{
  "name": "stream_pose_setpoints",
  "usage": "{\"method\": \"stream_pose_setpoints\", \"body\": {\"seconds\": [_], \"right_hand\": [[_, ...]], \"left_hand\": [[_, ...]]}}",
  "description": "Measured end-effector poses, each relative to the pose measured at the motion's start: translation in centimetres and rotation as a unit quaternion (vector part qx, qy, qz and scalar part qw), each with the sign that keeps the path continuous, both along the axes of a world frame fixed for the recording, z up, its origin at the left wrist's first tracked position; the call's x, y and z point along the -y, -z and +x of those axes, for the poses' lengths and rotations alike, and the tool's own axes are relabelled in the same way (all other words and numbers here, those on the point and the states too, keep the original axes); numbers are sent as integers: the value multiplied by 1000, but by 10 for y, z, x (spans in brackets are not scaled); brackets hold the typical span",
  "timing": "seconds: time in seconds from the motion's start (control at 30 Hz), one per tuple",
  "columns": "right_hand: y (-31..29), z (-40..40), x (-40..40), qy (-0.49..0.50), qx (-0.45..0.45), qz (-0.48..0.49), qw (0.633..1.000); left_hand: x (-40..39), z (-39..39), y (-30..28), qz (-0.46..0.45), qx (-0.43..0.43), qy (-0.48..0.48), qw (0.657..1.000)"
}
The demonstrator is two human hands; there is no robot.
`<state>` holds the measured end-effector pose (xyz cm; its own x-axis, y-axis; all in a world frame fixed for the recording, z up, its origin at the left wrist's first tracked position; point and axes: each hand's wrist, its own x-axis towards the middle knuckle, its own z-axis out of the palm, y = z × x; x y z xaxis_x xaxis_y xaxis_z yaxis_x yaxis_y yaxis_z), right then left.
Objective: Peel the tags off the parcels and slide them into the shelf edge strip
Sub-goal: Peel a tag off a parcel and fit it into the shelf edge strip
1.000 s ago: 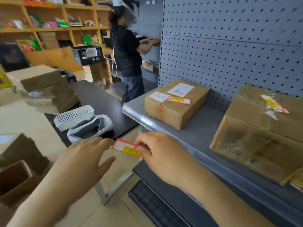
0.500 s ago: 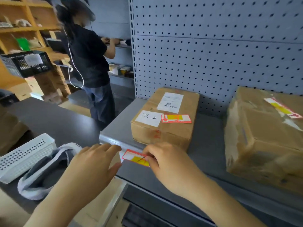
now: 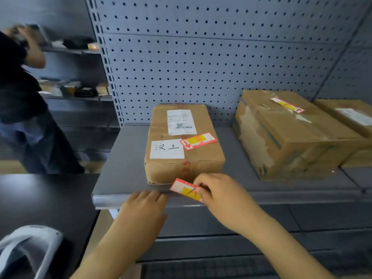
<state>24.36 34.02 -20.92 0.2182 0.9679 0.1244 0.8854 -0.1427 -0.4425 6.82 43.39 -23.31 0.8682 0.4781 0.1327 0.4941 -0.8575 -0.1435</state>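
Note:
My right hand (image 3: 223, 198) pinches a red, white and yellow tag (image 3: 186, 189) by its right end, holding it tilted just above the clear shelf edge strip (image 3: 108, 200). My left hand (image 3: 144, 211) rests with its fingertips on the strip, just left of the tag, holding nothing. Behind the tag stands a brown parcel (image 3: 184, 146) with another red and yellow tag (image 3: 198, 141) stuck on top. A bigger, worn parcel (image 3: 285, 135) to the right also carries a tag (image 3: 286, 105).
A third box (image 3: 350, 114) sits at the far right on the grey shelf (image 3: 128, 158). A grey pegboard wall (image 3: 211, 63) backs it. A person in dark clothes (image 3: 22, 101) stands at the left. A black counter (image 3: 46, 200) holds a white object (image 3: 30, 248).
Both hands have come up to the front edge of the shelf with the tag. My view has swung right and closer, facing the shelf square on.

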Motion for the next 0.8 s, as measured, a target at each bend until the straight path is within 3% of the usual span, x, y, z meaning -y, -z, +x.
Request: {"method": "stream_pose_setpoints", "body": {"seconds": [0.43,0.8], "right_hand": [[-1,-10,-6,39,-18,36,998],[14,-9,-22,7,-29,25,999]], "left_hand": [[-6,10,9,-26,13,13,999],[-3,15,5,-111,4,-26,994]]}}
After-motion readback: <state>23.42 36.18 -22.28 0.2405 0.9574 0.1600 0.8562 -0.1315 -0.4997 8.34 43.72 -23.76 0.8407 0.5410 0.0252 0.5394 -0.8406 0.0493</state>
